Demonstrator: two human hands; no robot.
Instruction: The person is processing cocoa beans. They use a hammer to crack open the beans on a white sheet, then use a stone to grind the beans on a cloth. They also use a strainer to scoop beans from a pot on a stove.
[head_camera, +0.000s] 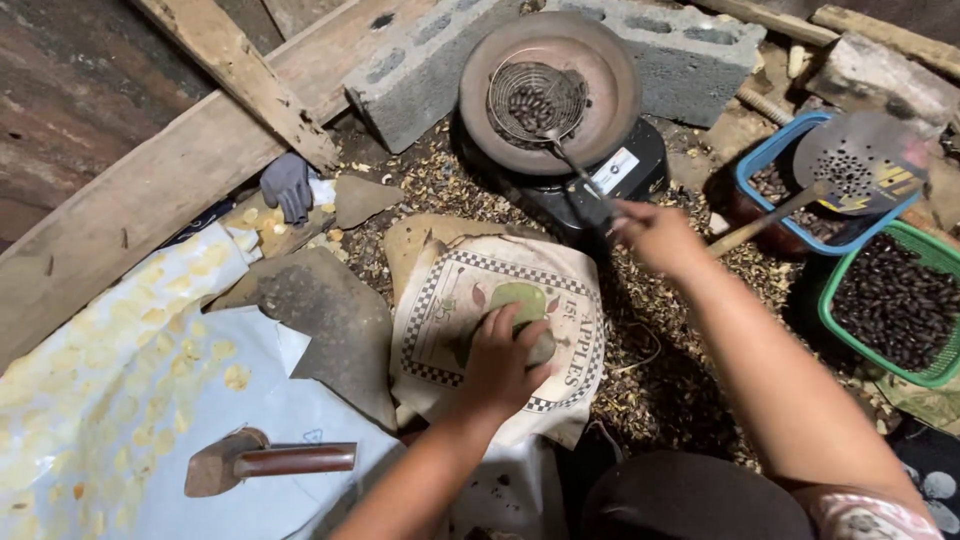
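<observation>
Pressing a stone (540, 347) onto checker-bordered printed cloth (575, 290), left hand (500, 362) curled closed; right hand (660, 238) gripping wire skimmer (537, 100) handle, white label (615, 170) on black burner (640, 165).

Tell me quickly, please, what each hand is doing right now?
Left hand: closed over a rounded stone on the printed cloth.
Right hand: gripping the wire strainer by its handle.

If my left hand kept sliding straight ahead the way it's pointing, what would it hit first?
Probably the black stove base under the round pan. The left hand points up across the printed cloth, which lies flat; depth is hard to judge.
</observation>
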